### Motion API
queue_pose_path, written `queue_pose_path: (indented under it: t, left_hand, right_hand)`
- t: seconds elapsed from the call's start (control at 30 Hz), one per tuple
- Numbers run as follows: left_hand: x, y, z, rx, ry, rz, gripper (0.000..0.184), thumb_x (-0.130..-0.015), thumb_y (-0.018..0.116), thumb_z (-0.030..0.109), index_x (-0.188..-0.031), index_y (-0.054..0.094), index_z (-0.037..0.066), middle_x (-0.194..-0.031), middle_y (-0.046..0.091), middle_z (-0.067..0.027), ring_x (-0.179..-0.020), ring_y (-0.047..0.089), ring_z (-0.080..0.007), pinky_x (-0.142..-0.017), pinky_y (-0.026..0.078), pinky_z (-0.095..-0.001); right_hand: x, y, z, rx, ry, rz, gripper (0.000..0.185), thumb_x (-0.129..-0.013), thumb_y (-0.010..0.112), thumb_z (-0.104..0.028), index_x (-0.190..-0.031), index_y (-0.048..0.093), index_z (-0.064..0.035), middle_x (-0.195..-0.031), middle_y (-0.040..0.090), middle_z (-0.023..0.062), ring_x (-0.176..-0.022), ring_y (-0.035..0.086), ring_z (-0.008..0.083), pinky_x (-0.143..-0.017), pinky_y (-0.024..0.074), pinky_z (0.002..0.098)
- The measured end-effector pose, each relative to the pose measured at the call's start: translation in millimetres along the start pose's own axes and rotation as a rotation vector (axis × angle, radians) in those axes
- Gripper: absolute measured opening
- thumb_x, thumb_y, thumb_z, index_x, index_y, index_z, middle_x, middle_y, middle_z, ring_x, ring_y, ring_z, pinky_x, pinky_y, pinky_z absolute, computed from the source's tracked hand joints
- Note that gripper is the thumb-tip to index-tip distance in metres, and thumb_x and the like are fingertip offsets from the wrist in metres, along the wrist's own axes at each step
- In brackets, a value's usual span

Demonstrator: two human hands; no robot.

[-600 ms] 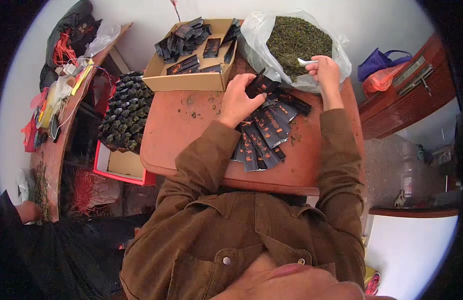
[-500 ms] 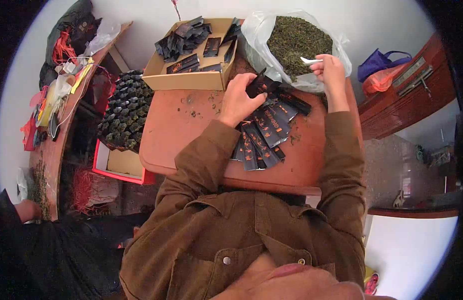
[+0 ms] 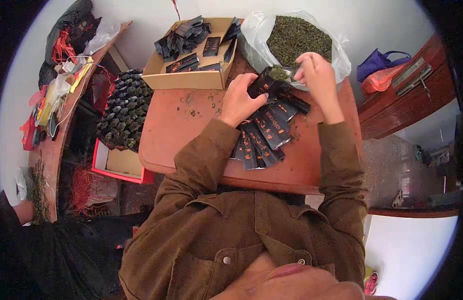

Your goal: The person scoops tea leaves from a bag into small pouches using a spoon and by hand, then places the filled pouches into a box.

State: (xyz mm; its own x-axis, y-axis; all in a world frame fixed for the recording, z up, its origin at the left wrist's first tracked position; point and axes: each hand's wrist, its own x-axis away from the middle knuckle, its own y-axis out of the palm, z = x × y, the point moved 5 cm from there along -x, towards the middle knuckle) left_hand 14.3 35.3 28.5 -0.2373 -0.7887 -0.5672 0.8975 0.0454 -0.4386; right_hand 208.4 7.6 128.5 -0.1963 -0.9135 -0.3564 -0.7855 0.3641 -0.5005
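Observation:
My left hand (image 3: pixel 241 100) grips a black pouch (image 3: pixel 261 84) between thumb and fingers, its top toward the bag. In my right hand (image 3: pixel 315 72) is a small scoop (image 3: pixel 290 73), its end with dark green dried leaves (image 3: pixel 278 73) at the pouch's mouth. Behind it stands a clear plastic bag (image 3: pixel 256 42) filled with the same green leaves (image 3: pixel 299 40). Several flat black packets (image 3: pixel 266 127) with orange print lie fanned out on the red-brown table (image 3: pixel 181 130), beneath and in front of the held pouch.
A cardboard box (image 3: pixel 186 81) with black packets stands at the back left. Left of the table, many dark filled packets (image 3: pixel 124 112) rest over a red-edged box (image 3: pixel 124 172). A side table (image 3: pixel 61 150) holds plastic bags. Another person's dark-clothed leg (image 3: pixel 71 255) shows at lower left.
My right hand has come down and left from above the leaf bag, bringing the scoop with leaves to the pouch. The left hand has hardly moved and still grips the pouch.

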Motion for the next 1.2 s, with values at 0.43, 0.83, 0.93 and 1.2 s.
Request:
queue_pose_path:
  t: [0.43, 0.83, 0.93, 1.2]
  left_hand:
    - [0.1, -3.7, -2.5, 0.038, -0.065, 0.013, 0.048, -0.069, 0.077, 0.025, -0.108, 0.06, 0.003, -0.101, 0.059, -0.0132, -0.1, 0.058, -0.0313, -0.088, 0.047, -0.0405]
    - [-0.5, -1.6, -6.9, 0.031, -0.052, 0.001, 0.049, -0.069, 0.078, 0.025, -0.107, 0.06, 0.002, -0.102, 0.06, -0.0135, -0.101, 0.058, -0.0316, -0.088, 0.047, -0.0407]
    - [-0.2, -1.0, -7.0, 0.004, -0.033, -0.006, 0.049, -0.07, 0.078, 0.023, -0.11, 0.059, 0.001, -0.101, 0.06, -0.0133, -0.097, 0.06, -0.0283, -0.087, 0.048, -0.0374]
    - [-0.6, -2.4, -4.2, -0.005, -0.036, -0.014, 0.048, -0.072, 0.078, 0.021, -0.111, 0.058, 0.001, -0.1, 0.06, -0.0126, -0.095, 0.06, -0.0253, -0.087, 0.048, -0.0352]
  right_hand:
    - [12.9, -10.8, -25.5, 0.198, -0.326, 0.096, 0.019, -0.096, 0.051, -0.015, -0.107, 0.064, -0.0061, -0.073, 0.067, 0.0127, -0.065, 0.067, 0.0252, -0.064, 0.0527, 0.0381]
    - [-47.8, 2.1, 70.0, 0.515, -0.123, 0.014, 0.026, -0.09, 0.047, -0.019, -0.084, 0.062, 0.0013, -0.067, 0.068, 0.0163, -0.063, 0.067, 0.032, -0.067, 0.0527, 0.0424]
    - [-43.8, 24.7, 81.3, 0.2, 0.054, 0.021, 0.029, -0.09, 0.043, -0.019, -0.084, 0.063, 0.0017, -0.065, 0.069, 0.0138, -0.059, 0.067, 0.025, -0.064, 0.0534, 0.0375]
    - [-39.9, 21.6, 102.9, -0.14, 0.199, 0.143, 0.03, -0.091, 0.045, -0.02, -0.093, 0.065, 0.0025, -0.072, 0.071, 0.0121, -0.057, 0.065, 0.015, -0.055, 0.0503, 0.0291]
